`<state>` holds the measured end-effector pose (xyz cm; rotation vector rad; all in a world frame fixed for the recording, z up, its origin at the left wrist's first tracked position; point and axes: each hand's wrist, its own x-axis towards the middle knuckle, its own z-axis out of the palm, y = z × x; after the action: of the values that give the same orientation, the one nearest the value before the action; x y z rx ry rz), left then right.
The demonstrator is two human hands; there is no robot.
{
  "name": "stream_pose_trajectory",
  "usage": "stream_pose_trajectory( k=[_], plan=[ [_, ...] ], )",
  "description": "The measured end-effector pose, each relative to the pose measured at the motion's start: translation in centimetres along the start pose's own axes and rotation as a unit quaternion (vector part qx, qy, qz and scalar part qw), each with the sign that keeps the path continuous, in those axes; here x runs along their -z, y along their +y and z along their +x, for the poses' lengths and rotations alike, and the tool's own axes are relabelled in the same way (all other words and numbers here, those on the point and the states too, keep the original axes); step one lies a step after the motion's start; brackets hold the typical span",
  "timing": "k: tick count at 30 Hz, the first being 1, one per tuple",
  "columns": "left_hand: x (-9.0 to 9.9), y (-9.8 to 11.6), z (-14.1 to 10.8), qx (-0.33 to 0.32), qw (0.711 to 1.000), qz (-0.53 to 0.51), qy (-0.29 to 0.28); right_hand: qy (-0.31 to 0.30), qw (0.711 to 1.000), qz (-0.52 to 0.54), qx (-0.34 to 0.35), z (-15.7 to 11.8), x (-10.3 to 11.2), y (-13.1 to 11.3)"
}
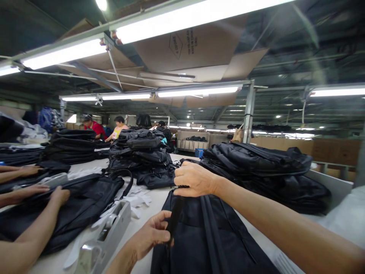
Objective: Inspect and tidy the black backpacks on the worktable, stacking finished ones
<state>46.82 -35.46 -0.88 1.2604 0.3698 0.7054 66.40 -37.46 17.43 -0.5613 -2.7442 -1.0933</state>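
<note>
A black backpack lies on the table in front of me. My left hand pinches a short black strap near its lower end, along the backpack's left edge. Above it, my right hand is closed at the strap's upper end, by the top of the bag. The strap runs tilted between the two hands. What exactly lies inside the right fist is hidden by its fingers.
A grey-white metal device stands left of my left hand, with white paper scraps behind it. Farther left, other people's hands handle another black bag. Black bags are piled at the back and right.
</note>
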Motion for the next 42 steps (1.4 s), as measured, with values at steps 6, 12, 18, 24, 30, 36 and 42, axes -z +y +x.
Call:
stream_pose_trajectory(
  k=[6, 12, 18, 24, 30, 36, 42],
  plan=[
    [-1.3, 4.3, 0.9, -0.048, 0.996, -0.02, -0.073, 0.011, 0.999, 0.031, -0.015, 1.3, 0.5, -0.4],
    [-1.4, 3.1, 1.0, -0.022, 0.996, -0.012, -0.084, 0.024, 0.997, 0.062, -0.036, 0.9, 0.2, -1.5],
    [-1.4, 3.2, -0.9, -0.029, 0.991, 0.092, -0.091, 0.043, 0.993, 0.096, -0.048, 0.4, -0.9, -2.4],
    [-3.1, 5.4, -3.2, -0.081, 0.955, 0.283, -0.02, 0.112, 0.987, 0.024, -0.11, 0.1, -1.5, -4.1],
    [-3.4, 3.7, -6.3, -0.055, 0.943, 0.328, 0.008, 0.298, 0.797, 0.275, -0.448, -3.0, -2.9, -12.1],
    [-3.7, 1.5, -8.0, -0.078, 0.92, 0.384, 0.0, 0.258, 0.352, 0.684, -0.585, -3.8, -4.7, -19.1],
    [-4.2, 0.5, -9.2, -0.152, 0.871, 0.467, -0.015, 0.261, -0.002, 0.746, -0.612, -4.2, -4.3, -21.4]
  ],
)
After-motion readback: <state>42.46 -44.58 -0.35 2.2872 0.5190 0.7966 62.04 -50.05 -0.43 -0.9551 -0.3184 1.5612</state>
